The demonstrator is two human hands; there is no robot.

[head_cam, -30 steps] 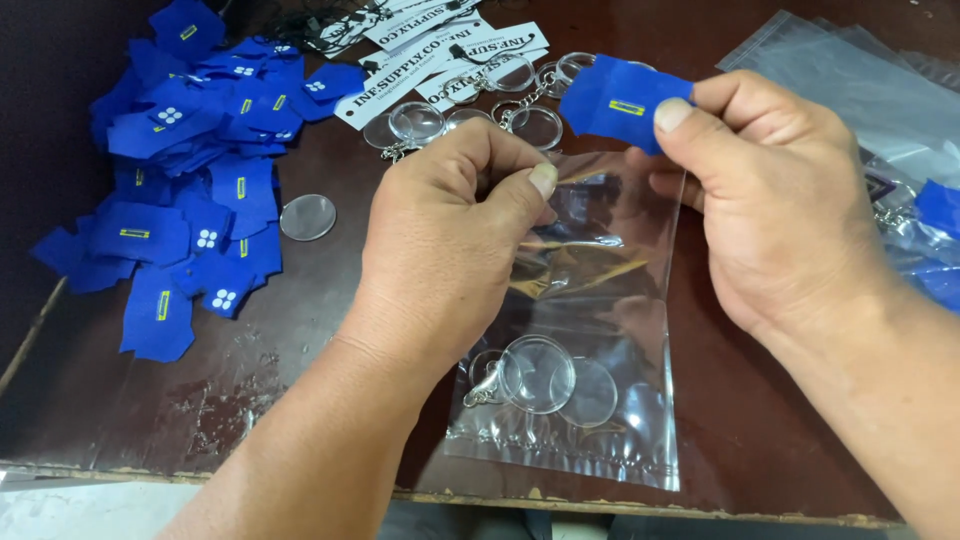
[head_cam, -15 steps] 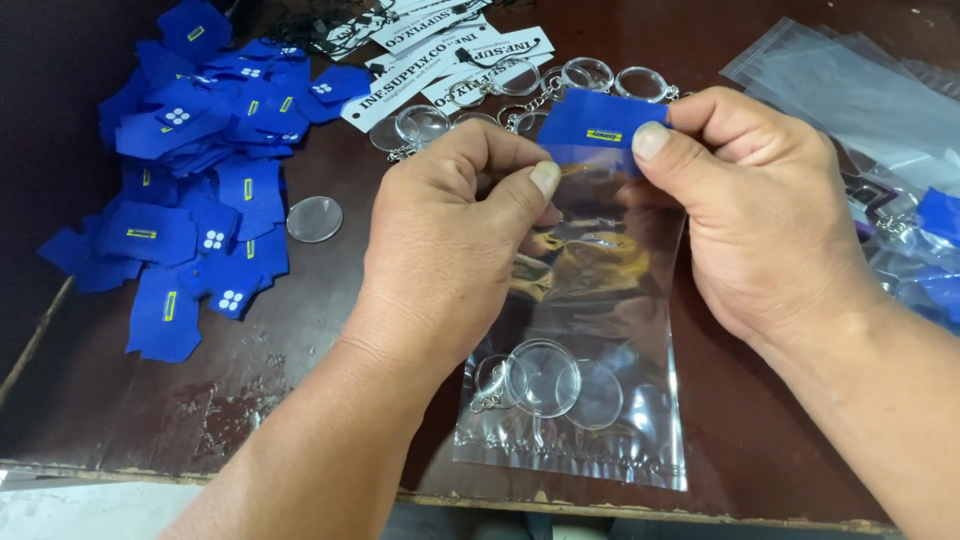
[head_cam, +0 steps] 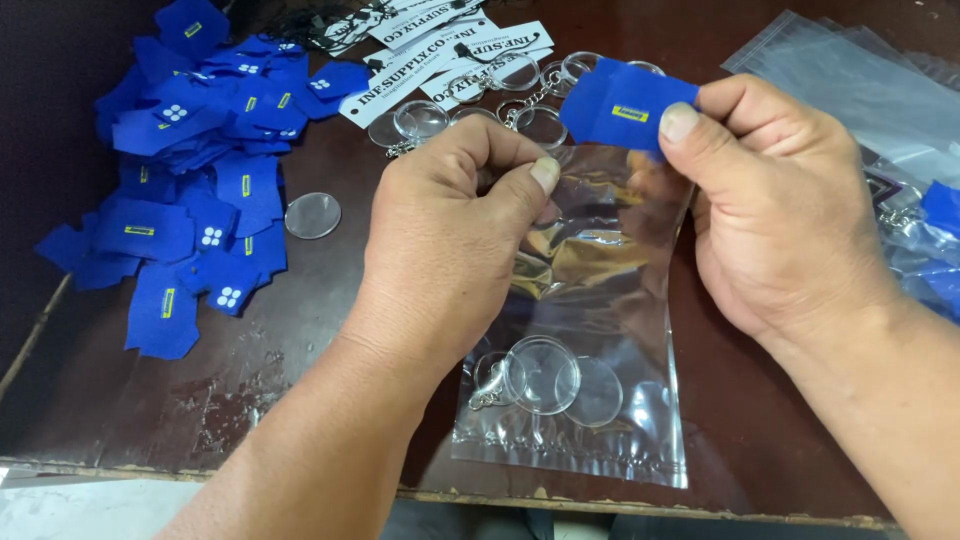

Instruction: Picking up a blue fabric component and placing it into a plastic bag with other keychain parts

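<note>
— What lay furthest over at nine o'clock?

— A heap of blue fabric tags [head_cam: 200, 160] was spread over the dark table [head_cam: 300, 330], reaching up to eleven o'clock. Just beside its edge, toward the centre, one clear round disc [head_cam: 313, 215] lay alone.

— And the left hand?

— The left hand [head_cam: 450, 240] sat at the centre, its thumb and forefinger pinched shut on the near lip of a clear plastic bag [head_cam: 590, 340]. The other fingers were curled in against the palm.

— Where was the bag itself?

— It hung from the hands toward six o'clock, its lower end resting near the table's front edge. Inside, at the bottom, lay clear round keyrings [head_cam: 545, 375] with a short chain.

— What did the right hand do?

— The right hand [head_cam: 780, 210], at three o'clock, gripped a blue tag [head_cam: 625, 105] between thumb and fingers, at the bag's mouth, touching its top edge.

— Anything beyond the hands?

— At twelve o'clock lay white printed cards [head_cam: 440, 55] and more loose keyrings [head_cam: 520, 85]. At two o'clock, a stack of empty clear bags [head_cam: 860, 90] lay well apart from the tag heap.
</note>
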